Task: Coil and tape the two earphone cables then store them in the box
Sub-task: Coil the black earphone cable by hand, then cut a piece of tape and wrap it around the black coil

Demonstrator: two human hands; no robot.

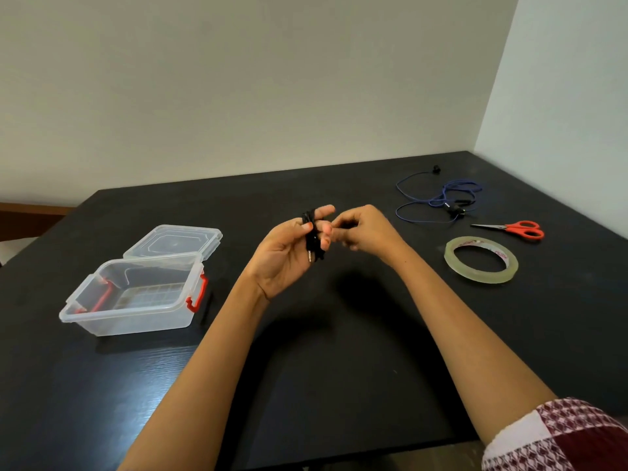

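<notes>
The black cable (312,236) is wound in a long loop around the fingers of the left hand (289,253), running up and down, its metal plug pointing down. The thumb pins it. The right hand (363,231) pinches something by those fingertips; what, I cannot tell. The thin blue cable (441,198) lies loose on the dark table (339,334), far right.

Clear glossy plastic box (136,314) on a matt, wood-grained black table (339,334).
</notes>
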